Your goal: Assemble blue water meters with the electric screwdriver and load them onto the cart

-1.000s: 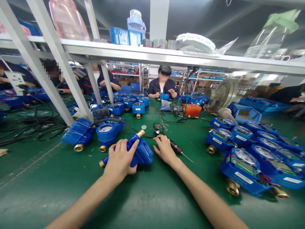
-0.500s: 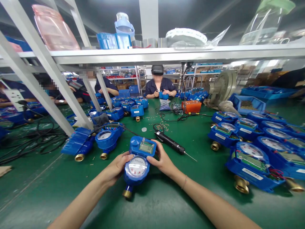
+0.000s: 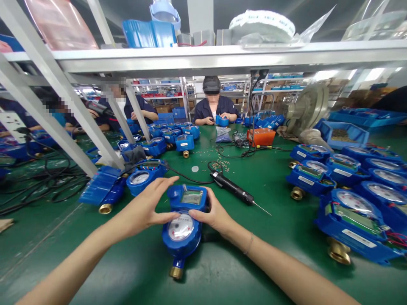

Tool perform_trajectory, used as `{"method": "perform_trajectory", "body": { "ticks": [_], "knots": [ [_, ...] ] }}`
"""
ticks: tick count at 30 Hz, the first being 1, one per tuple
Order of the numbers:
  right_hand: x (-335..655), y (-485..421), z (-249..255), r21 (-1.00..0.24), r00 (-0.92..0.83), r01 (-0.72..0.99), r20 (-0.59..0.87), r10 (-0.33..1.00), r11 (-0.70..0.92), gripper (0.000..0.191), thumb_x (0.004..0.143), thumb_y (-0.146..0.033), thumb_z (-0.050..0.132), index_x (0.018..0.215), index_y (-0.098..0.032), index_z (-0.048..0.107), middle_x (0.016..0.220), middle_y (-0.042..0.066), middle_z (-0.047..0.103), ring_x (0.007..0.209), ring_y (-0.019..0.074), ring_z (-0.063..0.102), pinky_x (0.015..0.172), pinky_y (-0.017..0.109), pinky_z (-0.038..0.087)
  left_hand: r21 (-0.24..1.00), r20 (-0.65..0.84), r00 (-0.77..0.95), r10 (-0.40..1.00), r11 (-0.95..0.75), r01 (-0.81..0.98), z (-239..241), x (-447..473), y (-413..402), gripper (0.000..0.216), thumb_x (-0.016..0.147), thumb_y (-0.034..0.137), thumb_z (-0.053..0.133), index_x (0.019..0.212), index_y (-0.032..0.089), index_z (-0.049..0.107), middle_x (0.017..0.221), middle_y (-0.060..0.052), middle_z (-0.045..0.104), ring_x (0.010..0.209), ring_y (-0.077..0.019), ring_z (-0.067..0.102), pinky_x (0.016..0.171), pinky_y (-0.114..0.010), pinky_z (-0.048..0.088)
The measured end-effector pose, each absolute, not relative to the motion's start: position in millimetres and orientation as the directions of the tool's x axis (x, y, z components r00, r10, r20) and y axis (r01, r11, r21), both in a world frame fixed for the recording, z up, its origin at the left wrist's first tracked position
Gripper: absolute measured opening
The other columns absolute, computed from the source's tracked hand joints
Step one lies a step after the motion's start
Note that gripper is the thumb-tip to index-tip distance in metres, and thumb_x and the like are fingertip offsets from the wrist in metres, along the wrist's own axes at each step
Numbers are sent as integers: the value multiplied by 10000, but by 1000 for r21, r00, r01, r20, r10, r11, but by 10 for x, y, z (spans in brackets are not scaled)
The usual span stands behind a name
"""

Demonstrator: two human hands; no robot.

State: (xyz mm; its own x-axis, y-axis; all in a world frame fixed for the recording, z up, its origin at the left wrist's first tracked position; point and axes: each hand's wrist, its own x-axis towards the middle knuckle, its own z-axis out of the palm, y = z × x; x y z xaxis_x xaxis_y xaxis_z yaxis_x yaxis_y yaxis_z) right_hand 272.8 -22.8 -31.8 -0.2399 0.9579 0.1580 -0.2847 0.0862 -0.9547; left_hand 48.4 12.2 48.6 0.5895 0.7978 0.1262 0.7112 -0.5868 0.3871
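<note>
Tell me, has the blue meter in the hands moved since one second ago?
Yes. The blue meter was turned dial up and pulled nearer, farther from the white disc.

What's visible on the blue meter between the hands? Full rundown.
The water meter lies face up on the green mat, glossy blue plastic by its look. A round dial with a white face sits under a clear window; beyond it, a boxy housing carries a small LCD. A brass threaded fitting points toward the wearer. The left hand, spread open, touches its left side; the right hand clasps its right side.
</note>
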Motion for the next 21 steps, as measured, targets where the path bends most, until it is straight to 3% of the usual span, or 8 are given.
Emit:
{"method": "perform_trajectory", "body": {
  "ticks": [2,4,8,13,21],
  "knots": [
    [2738,-266,-298,-954,-266,-296,136,954,54,836,618,-297,861,1291,-239,368,1345,74,531,1254,235,519,1074,390,418,206,129,708,695,-717,666,635,625,182,784,778,580,652,1450,305,356,1444,-90,429,1305,-299,418,1077,-423,359],
    [2745,-304,-290,-954,-284,-298,114,952,26,919,591,-270,873,1329,-262,325,1393,70,489,1284,239,492,1070,391,424,113,48,789,613,-788,605,746,801,261,736,796,573,635,1431,287,399,1407,-96,475,1260,-298,464,1030,-394,393],
    [2723,-331,-326,-948,-271,-317,100,957,9,976,580,-247,870,1361,-261,284,1400,74,477,1285,242,488,1097,406,393,87,-172,850,498,-852,517,855,1111,449,688,785,609,617,1344,225,502,1198,-100,613,1006,-276,620,809,-310,460],
    [2699,-283,-381,-942,-215,-335,106,971,29,865,585,-288,869,1293,-214,378,1315,82,539,1251,258,505,1105,435,367,-72,-190,873,449,-893,443,843,1262,589,602,682,682,646,1029,190,637,961,-80,661,769,-268,640,568,-294,359],
    [2700,-239,-394,-942,-201,-333,122,972,49,862,555,-306,889,1263,-213,408,1276,72,542,1206,248,524,1091,433,374,-44,-122,900,419,-908,416,682,1178,682,604,653,667,668,1032,203,596,952,-31,648,803,-241,645,588,-289,365]
  ]
}}
